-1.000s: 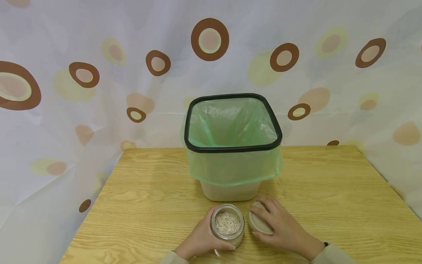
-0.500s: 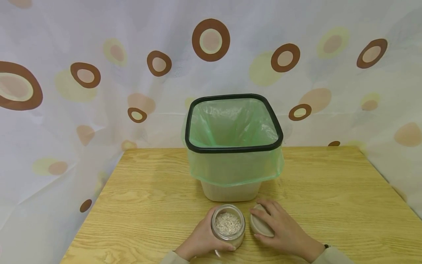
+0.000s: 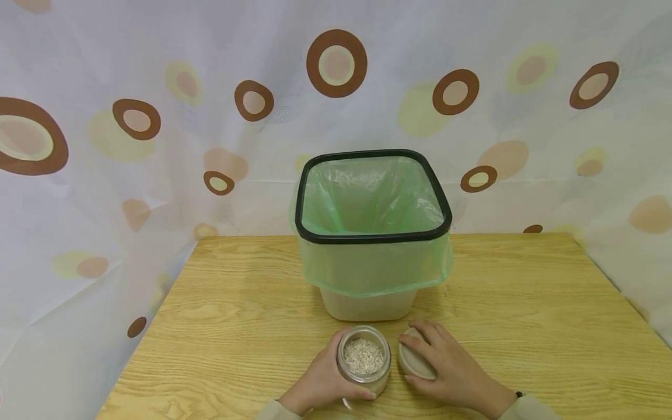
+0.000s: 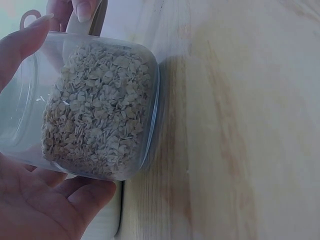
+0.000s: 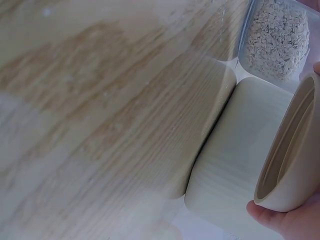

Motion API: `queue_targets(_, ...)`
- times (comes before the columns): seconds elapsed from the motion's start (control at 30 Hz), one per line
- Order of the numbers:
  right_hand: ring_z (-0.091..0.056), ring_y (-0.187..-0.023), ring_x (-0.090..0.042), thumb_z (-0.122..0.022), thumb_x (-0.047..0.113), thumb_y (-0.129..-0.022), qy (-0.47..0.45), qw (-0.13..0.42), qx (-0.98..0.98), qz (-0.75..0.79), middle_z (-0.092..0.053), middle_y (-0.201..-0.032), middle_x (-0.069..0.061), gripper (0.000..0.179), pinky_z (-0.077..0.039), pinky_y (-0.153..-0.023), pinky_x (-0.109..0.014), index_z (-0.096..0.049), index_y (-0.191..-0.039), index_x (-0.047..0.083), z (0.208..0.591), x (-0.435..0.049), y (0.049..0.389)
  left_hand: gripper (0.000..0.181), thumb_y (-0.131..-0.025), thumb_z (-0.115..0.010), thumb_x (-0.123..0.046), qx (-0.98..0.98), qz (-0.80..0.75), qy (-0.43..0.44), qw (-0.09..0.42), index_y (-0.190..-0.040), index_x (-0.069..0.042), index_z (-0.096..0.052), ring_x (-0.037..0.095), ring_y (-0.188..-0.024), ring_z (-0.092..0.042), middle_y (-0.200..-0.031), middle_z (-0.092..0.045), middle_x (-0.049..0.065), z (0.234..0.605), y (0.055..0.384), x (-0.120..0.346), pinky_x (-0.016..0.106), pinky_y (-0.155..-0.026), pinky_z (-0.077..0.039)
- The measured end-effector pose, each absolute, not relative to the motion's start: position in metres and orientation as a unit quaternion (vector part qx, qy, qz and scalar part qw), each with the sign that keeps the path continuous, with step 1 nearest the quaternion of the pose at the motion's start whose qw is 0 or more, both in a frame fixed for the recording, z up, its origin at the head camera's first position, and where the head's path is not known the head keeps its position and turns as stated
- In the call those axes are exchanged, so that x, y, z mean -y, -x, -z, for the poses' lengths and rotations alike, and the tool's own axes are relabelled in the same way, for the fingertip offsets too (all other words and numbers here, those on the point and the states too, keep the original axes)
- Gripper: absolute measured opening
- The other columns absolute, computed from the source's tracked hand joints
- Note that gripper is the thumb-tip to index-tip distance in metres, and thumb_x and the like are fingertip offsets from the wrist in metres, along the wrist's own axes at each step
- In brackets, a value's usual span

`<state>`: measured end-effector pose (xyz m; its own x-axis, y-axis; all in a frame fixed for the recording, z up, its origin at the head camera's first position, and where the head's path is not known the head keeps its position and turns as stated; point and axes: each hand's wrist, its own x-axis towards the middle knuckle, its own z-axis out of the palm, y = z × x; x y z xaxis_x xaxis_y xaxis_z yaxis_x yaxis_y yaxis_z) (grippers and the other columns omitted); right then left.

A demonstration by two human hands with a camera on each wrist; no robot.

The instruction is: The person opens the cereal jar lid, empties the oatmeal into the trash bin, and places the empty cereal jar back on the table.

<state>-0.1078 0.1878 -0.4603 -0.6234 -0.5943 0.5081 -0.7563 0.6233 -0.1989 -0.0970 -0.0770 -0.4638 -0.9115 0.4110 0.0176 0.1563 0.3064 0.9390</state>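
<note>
A clear jar (image 4: 125,177) stands mouth up and without its lid, partly filled with rolled oats (image 3: 363,356). My left hand (image 3: 326,376) grips the jar from its left side, with thumb on the near side and fingers round the far side. To the right of the jar, my right hand (image 3: 452,368) holds a round beige lid (image 3: 416,357) by its edge. The lid is tilted, and the right wrist view shows its ridged underside. A small gap separates lid and jar in the head view. In the left wrist view, the jar's base is close to the tabletop.
Right behind the jar stands a white bin (image 3: 367,303) with a black rim frame (image 3: 373,238) and a green bag (image 3: 375,265) folded over its edge. The wooden table (image 3: 236,315) reaches a patterned sheet (image 3: 210,87) at the back and sides.
</note>
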Motion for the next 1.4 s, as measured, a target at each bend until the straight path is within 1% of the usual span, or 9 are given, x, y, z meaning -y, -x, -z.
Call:
queue_targets(0.1, -0.053, -0.11, -0.027, -0.076, 0.042, -0.08, -0.384, 0.2, 0.879, -0.2, -0.053, -0.126, -0.011, 0.054, -0.054, -0.076, -0.044, -0.063, -0.122, 0.013, 0.4607, -0.1879, 0.1076, 0.098, -0.06, -0.094, -0.021, -0.798, -0.564, -0.178, 0.115, -0.142, -0.018, -0.039, 0.023, -0.123, -0.05, -0.134, -0.052, 0.0, 0.464, 0.0973, 0.077, 0.042, -0.104, -0.036)
queue_targets(0.3, -0.053, -0.111, -0.028, -0.081, 0.038, -0.074, -0.386, 0.203, 0.879, -0.195, -0.053, -0.126, -0.012, 0.058, -0.054, -0.075, -0.044, -0.062, -0.123, 0.012, 0.4626, -0.1882, 0.1079, 0.099, -0.06, -0.094, -0.021, -0.797, -0.565, -0.181, 0.115, -0.142, -0.017, -0.038, 0.021, -0.123, -0.05, -0.134, -0.052, 0.001, 0.4663, 0.0978, 0.0775, 0.042, -0.104, -0.036)
queue_targets(0.5, -0.053, -0.11, -0.028, -0.08, 0.038, -0.076, -0.388, 0.206, 0.876, -0.199, -0.054, -0.125, -0.012, 0.057, -0.054, -0.075, -0.045, -0.062, -0.123, 0.012, 0.4617, -0.1882, 0.107, 0.099, -0.06, -0.094, -0.023, -0.799, -0.562, -0.182, 0.112, -0.142, -0.017, -0.039, 0.018, -0.122, -0.05, -0.133, -0.053, -0.001, 0.4682, 0.0985, 0.0783, 0.041, -0.105, -0.036)
queue_targets(0.77, -0.054, -0.108, -0.03, -0.08, 0.04, -0.077, -0.394, 0.211, 0.872, -0.197, -0.055, -0.123, -0.013, 0.056, -0.055, -0.073, -0.045, -0.061, -0.123, 0.013, 0.4642, -0.1895, 0.1073, 0.099, -0.06, -0.094, -0.023, -0.801, -0.56, -0.181, 0.11, -0.142, -0.017, -0.039, 0.018, -0.122, -0.05, -0.133, -0.053, 0.0, 0.4679, 0.0984, 0.0781, 0.042, -0.104, -0.037)
queue_targets(1.1, -0.054, -0.11, -0.03, -0.086, 0.033, -0.068, -0.384, 0.196, 0.882, -0.188, -0.055, -0.125, -0.015, 0.064, -0.054, -0.075, -0.047, -0.062, -0.123, 0.012, 0.4675, -0.1893, 0.1064, 0.099, -0.06, -0.094, -0.022, -0.801, -0.562, -0.176, 0.112, -0.142, -0.016, -0.039, 0.019, -0.121, -0.051, -0.133, -0.054, 0.0, 0.4675, 0.0977, 0.0778, 0.042, -0.104, -0.036)
queue_targets(1.17, -0.054, -0.109, -0.031, -0.086, 0.033, -0.069, -0.383, 0.196, 0.883, -0.187, -0.055, -0.125, -0.016, 0.064, -0.054, -0.075, -0.048, -0.062, -0.123, 0.012, 0.4679, -0.1895, 0.1063, 0.099, -0.059, -0.094, -0.022, -0.801, -0.561, -0.176, 0.112, -0.142, -0.016, -0.039, 0.019, -0.122, -0.05, -0.133, -0.053, 0.0, 0.4674, 0.0976, 0.0777, 0.042, -0.104, -0.036)
queue_targets(1.4, -0.055, -0.108, -0.033, -0.081, 0.038, -0.075, -0.386, 0.185, 0.885, -0.185, -0.055, -0.125, -0.015, 0.059, -0.053, -0.076, -0.052, -0.061, -0.125, 0.013, 0.4682, -0.1899, 0.1059, 0.1, -0.059, -0.094, -0.023, -0.801, -0.562, -0.173, 0.111, -0.142, -0.016, -0.039, 0.019, -0.121, -0.05, -0.132, -0.053, 0.0, 0.4672, 0.0978, 0.0774, 0.043, -0.104, -0.036)
